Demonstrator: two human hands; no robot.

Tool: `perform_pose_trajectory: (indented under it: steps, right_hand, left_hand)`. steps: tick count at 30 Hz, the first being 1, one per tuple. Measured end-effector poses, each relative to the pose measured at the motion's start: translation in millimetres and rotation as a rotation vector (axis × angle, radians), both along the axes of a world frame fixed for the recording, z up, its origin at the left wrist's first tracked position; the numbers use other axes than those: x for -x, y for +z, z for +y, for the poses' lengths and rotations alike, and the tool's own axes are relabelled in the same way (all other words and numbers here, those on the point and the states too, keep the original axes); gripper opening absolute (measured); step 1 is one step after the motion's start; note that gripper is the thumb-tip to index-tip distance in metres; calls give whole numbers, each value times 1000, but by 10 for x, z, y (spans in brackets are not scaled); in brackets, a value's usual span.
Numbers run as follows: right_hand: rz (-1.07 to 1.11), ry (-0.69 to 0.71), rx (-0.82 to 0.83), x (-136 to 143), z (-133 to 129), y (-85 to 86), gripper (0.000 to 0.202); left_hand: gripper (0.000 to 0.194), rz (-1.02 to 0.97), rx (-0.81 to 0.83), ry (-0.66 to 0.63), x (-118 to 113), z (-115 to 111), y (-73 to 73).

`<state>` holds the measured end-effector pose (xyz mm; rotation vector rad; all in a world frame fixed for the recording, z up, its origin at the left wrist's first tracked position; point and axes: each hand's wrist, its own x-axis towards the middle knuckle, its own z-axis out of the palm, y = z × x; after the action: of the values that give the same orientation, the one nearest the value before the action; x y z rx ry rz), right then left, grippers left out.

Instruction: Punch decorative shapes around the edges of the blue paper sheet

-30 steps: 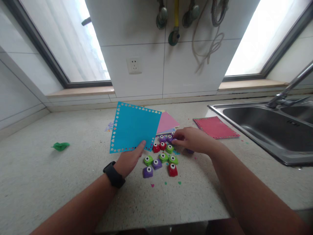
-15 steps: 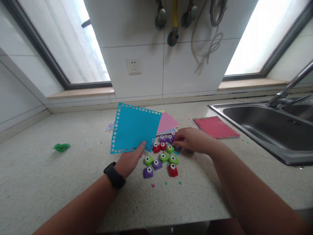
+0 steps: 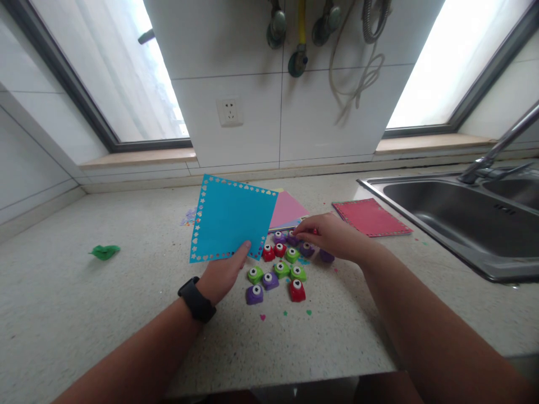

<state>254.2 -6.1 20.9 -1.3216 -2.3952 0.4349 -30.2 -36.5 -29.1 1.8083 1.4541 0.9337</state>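
At the center of the frame, a person's left hand (image 3: 225,274) grips a blue sheet (image 3: 233,219) by its lower edge, fingers closed on the paper and thumb pressed across the front. The right hand (image 3: 332,233) reaches in from the lower right, its fingers drawn nearly together at a purple punch (image 3: 292,238); whether they have hold of it cannot be told.

The blue sheet faces the camera, its outline close to square with no clear long axis. Its top edge slopes down toward the right, and its left edge leans right toward the top. Small cut-out shapes line the left, top and bottom edges, with a few low on the right edge.

Red, green and purple craft punches (image 3: 281,270) crowd the bench (image 3: 138,314) below and right of the sheet, round button faces showing. They hem in the space between the two hands. A wide stretch of bench runs left from the sheet to a green piece (image 3: 104,252), and another strip lies between the lowest punches and the bench's front edge, dotted with paper bits (image 3: 263,317).

A pink sheet (image 3: 288,209) extends from behind the blue one. A red sheet (image 3: 373,217) lies flat at right center, pointing a corner toward the steel sink (image 3: 433,210), whose rim bounds the right side. The tiled wall (image 3: 236,148) closes off the rear.
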Motion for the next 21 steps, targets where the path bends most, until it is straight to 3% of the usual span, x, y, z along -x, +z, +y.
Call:
perform_pose_trajectory:
  steps: [7, 21]
  right_hand:
    - [-11, 53, -5, 45, -32, 32, 28]
    - [-58, 104, -1, 76, -31, 42, 21]
  left_hand:
    - [49, -57, 47, 11, -41, -28, 41]
    - [50, -56, 72, 19, -68, -54, 94]
